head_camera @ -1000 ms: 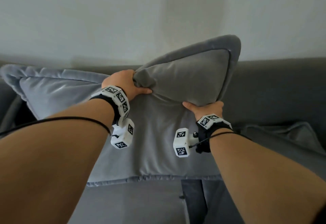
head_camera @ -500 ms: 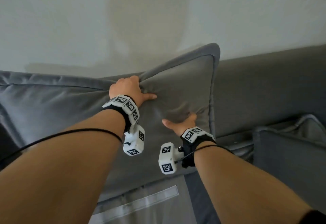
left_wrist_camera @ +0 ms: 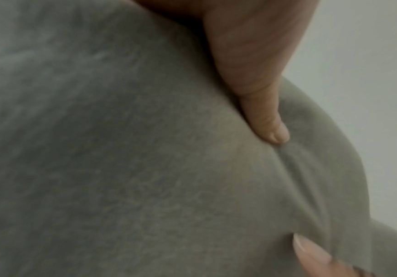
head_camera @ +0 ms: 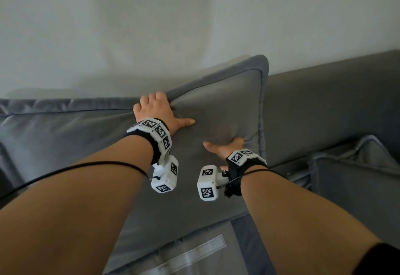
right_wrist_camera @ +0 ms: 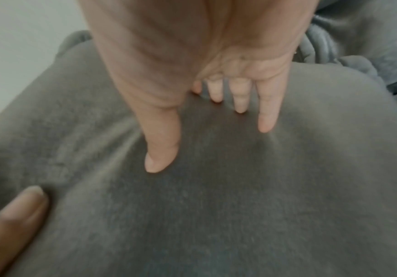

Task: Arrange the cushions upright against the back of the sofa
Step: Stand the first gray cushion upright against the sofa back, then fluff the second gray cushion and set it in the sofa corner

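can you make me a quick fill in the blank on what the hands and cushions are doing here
1. Both hands are on the same grey ____.
2. The left hand grips the cushion at its ____ edge.
3. The right hand presses the cushion's front with its fingers ____.
4. A second cushion lies to the ____ of the one being handled.

Missing words: cushion; top; straight; right
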`<move>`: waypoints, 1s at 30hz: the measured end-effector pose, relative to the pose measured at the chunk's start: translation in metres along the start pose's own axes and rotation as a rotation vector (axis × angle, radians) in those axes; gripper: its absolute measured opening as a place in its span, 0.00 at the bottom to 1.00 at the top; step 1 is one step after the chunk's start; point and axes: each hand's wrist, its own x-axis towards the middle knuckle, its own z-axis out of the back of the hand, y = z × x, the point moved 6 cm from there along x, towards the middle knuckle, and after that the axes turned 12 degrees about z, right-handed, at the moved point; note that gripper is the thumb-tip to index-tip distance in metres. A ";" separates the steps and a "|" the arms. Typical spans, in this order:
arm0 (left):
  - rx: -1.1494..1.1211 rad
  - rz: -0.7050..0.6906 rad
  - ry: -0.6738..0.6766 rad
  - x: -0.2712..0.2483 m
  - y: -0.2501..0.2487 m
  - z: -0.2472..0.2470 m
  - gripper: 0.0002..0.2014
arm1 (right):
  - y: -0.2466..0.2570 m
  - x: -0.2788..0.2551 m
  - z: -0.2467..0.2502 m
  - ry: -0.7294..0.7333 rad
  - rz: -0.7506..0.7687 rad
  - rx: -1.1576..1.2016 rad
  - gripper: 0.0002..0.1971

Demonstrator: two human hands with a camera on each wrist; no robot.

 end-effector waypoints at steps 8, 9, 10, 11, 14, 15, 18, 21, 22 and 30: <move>-0.212 -0.202 0.008 -0.029 -0.088 0.024 0.34 | -0.002 -0.017 0.076 -0.134 0.034 0.097 0.60; -0.241 -0.235 0.028 -0.037 -0.107 0.024 0.33 | -0.006 -0.020 0.094 -0.168 0.036 0.116 0.61; -0.259 -0.267 0.054 -0.046 -0.126 0.021 0.33 | -0.014 -0.022 0.111 -0.203 0.028 0.130 0.62; -0.265 -0.307 0.083 -0.059 -0.149 0.017 0.32 | -0.023 -0.026 0.134 -0.251 0.016 0.145 0.61; -0.267 -0.416 0.163 -0.103 -0.209 0.000 0.32 | -0.059 -0.039 0.199 -0.393 -0.022 0.195 0.59; -0.269 -0.445 0.194 -0.120 -0.227 -0.009 0.32 | -0.075 -0.045 0.220 -0.437 -0.038 0.216 0.58; -0.260 -0.509 0.302 -0.178 -0.276 -0.039 0.31 | -0.129 -0.068 0.277 -0.512 -0.138 0.226 0.55; -0.232 -0.570 0.400 -0.237 -0.318 -0.069 0.31 | -0.185 -0.092 0.329 -0.553 -0.227 0.197 0.53; -0.219 -0.588 0.422 -0.255 -0.329 -0.078 0.30 | -0.200 -0.102 0.344 -0.571 -0.248 0.193 0.52; -0.101 -0.750 0.559 -0.409 -0.416 -0.141 0.31 | -0.341 -0.175 0.452 -0.716 -0.429 0.224 0.53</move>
